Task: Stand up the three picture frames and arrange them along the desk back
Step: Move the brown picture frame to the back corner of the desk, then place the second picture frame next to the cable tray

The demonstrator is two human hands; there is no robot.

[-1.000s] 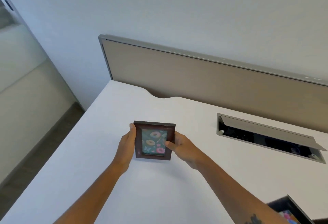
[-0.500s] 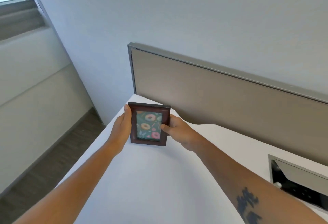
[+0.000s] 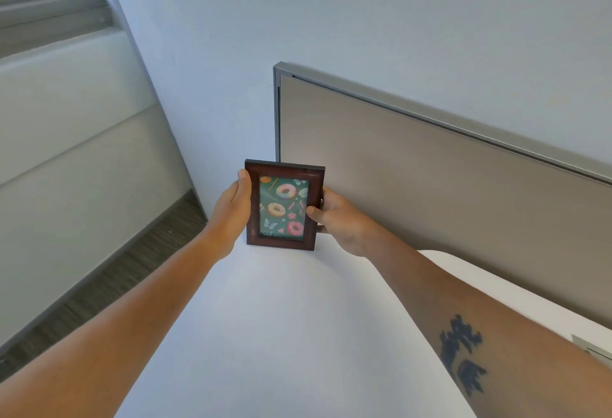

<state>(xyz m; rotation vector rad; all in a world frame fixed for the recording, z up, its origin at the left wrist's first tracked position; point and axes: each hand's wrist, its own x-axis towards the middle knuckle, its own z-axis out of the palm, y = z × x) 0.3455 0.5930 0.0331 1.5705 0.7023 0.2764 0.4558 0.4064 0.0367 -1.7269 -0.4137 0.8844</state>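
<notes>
A person's two bare arms are reaching forward over a white desk [image 3: 291, 335], seen from a camera worn on the head. Both hands are holding one small picture frame [image 3: 284, 205] upright between them at the far left corner of the desk. The frame is dark brown wood, taller than wide, and its picture is facing the camera: pink and tan doughnuts and small butterflies on a dark green ground.

The left hand [image 3: 231, 215] is pressing flat against the frame's left edge, thumb lying up along the wood. The right hand [image 3: 334, 215] is gripping the right edge, its thumb on the front of the frame and its fingers [image 3: 326, 194] curling behind it. The frame's lower edge is sitting at the desk surface; whether it is touching the desk or just above it cannot be told.

Just behind and to the right of the frame, a beige partition panel [image 3: 430, 192] with a grey metal rim is running along the back of the desk. The frame's top right corner is overlapping the panel's left end. A dark tattoo [image 3: 462, 354] is showing on the right forearm. A pale wall [image 3: 331, 20] is rising behind, and a strip of dark floor [image 3: 109, 275] is lying to the left.
</notes>
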